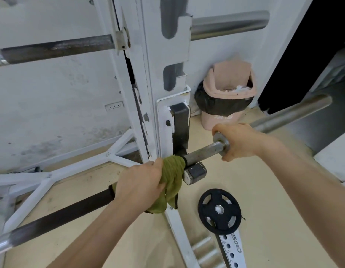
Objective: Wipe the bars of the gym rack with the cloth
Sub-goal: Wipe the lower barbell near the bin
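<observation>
Cloth (172,176), olive green, is wrapped round the low bar (200,151) & clenched in the L hand (140,182), tight against the white rack upright (148,74), so little room that side. Bar's long axis runs diagonally, lower left to upper right, where its end hangs free over bare floor. R hand (241,142) grips it at the collar; a black weight plate (219,211) lies flat by the rack foot, w/ a pink bin (227,97) behind.

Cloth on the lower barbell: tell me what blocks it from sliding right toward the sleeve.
The rack's black-lined hook cradles the barbell right beside the cloth that the left hand grips. Beyond it, the right hand grips the barbell too.
</observation>
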The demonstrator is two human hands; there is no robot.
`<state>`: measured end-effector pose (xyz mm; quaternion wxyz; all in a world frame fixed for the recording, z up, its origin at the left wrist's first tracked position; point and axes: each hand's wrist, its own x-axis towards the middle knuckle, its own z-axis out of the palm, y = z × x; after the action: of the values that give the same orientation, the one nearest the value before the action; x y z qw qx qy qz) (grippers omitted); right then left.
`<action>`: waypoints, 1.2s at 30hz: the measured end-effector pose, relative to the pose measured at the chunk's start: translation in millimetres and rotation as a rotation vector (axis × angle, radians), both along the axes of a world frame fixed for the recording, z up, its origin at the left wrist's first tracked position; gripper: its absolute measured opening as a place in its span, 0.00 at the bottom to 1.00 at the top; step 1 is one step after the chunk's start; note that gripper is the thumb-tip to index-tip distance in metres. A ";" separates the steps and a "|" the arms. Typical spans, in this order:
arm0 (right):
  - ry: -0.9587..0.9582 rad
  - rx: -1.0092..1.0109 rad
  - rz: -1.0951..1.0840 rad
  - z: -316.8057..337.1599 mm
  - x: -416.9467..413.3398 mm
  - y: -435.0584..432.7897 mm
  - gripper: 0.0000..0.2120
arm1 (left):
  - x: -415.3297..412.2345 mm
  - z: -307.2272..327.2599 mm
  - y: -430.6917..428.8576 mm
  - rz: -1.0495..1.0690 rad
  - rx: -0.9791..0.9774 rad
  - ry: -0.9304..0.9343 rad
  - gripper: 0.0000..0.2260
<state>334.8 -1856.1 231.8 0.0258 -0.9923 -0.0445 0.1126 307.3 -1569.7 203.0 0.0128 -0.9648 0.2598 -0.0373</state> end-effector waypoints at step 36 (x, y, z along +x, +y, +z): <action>-0.421 0.156 -0.276 -26.7 8.9 10.7 0.15 | -9.7 14.7 29.0 0.016 -0.301 0.111 0.10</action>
<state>343.7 -1845.4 205.0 0.1076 -0.9855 0.0784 -0.1048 297.7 -1540.7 217.7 -0.1459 -0.9585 0.2437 -0.0223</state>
